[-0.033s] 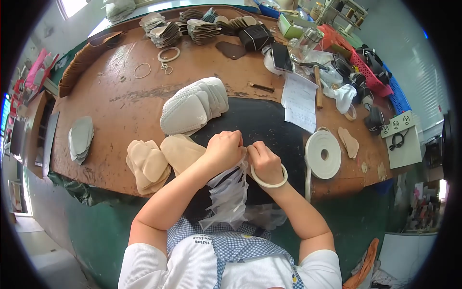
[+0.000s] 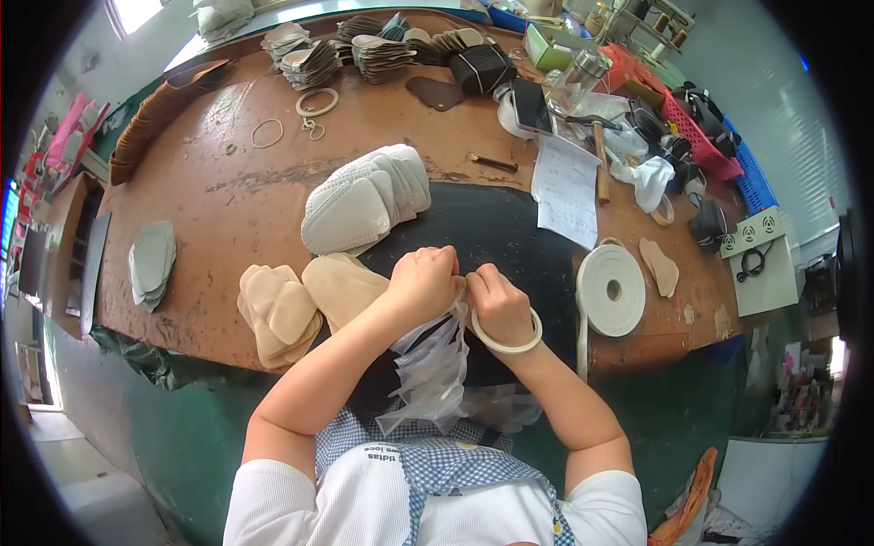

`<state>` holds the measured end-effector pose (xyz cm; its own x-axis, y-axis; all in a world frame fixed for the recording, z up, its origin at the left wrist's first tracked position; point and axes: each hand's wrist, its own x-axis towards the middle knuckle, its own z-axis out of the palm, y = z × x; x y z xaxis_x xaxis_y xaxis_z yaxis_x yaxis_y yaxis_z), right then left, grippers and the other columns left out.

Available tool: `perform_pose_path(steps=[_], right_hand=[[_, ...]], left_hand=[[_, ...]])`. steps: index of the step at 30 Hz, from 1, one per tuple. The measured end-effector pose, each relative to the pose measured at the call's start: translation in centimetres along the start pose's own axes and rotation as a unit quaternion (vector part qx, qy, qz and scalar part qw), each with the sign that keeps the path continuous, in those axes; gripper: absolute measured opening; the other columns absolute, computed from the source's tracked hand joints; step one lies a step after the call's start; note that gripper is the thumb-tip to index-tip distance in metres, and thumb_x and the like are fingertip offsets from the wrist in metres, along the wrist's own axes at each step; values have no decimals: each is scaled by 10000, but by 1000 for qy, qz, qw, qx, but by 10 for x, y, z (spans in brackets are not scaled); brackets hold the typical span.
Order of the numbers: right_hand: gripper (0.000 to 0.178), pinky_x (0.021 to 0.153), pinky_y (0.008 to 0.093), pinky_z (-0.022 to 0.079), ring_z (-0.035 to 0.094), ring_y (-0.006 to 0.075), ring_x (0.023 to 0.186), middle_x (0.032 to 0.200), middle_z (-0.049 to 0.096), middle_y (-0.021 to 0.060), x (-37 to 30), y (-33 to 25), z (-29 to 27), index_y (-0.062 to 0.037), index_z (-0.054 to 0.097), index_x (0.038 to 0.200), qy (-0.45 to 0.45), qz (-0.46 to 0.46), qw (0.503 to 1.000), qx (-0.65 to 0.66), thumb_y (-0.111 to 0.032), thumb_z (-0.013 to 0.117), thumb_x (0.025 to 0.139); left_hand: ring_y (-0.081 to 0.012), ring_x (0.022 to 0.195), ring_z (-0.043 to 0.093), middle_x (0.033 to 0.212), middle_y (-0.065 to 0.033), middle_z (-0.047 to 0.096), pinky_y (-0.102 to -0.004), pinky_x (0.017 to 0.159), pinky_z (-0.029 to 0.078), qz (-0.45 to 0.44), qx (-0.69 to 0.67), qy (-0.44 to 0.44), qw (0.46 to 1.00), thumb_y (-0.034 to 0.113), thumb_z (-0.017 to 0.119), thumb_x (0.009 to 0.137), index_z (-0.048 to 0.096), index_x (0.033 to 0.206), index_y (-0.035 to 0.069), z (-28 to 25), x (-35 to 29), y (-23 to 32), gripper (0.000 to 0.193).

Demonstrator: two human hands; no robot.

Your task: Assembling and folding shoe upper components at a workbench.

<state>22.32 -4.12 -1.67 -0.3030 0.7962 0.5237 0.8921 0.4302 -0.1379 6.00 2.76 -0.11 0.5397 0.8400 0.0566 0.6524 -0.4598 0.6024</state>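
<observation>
My left hand (image 2: 424,277) and my right hand (image 2: 499,302) meet over the black mat (image 2: 496,218), fingers closed in a pinch. Translucent plastic strips (image 2: 432,382) run up to the fingertips of both and hang in a loose bunch toward my lap. The exact spot where the fingers grip is small and partly hidden. A pale bangle (image 2: 526,343) circles my right wrist. Beside my left forearm lie beige shaped pieces (image 2: 341,287) and a beige pile (image 2: 275,314). Farther off is a fanned stack of white, stitched-edge pieces (image 2: 360,205).
A roll of white tape (image 2: 612,289) lies right of the mat, its end hanging over the table edge. Near it are a written sheet (image 2: 566,191), a hammer (image 2: 602,164) and a phone (image 2: 531,107). Grey pieces (image 2: 153,264) sit at left; several stacks (image 2: 311,66) line the back.
</observation>
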Motion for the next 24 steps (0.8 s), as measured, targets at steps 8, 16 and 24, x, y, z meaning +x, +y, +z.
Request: perform_pose_path(steps=[8, 16, 24], right_hand=[[228, 729, 355, 569, 653, 239, 838, 919, 614, 118, -17, -16, -7, 40, 668, 978, -43, -36, 997, -52, -47, 674, 767], [298, 746, 322, 591, 694, 234, 886, 1106, 696, 126, -18, -10, -10, 42, 713, 1057, 28, -18, 999, -2, -37, 716, 769], [229, 694, 335, 586, 704, 249, 823, 1038, 684, 109, -22, -9, -16, 22, 721, 1009, 100, -59, 992, 42, -21, 746, 785]], left_hand=[[-378, 879, 703, 855, -176, 721, -471, 780, 555, -1, 8, 6, 1000, 133, 650, 851, 688, 880, 28, 5, 2, 1, 115], [-374, 870, 709, 854, -172, 723, -466, 781, 558, 11, 17, 4, 1000, 143, 645, 853, 699, 893, 31, 1, 0, 1, 131], [-276, 761, 741, 809, -139, 755, -375, 726, 581, -17, -59, -116, 991, 196, 714, 874, 737, 933, -5, -17, 8, 9, 211]])
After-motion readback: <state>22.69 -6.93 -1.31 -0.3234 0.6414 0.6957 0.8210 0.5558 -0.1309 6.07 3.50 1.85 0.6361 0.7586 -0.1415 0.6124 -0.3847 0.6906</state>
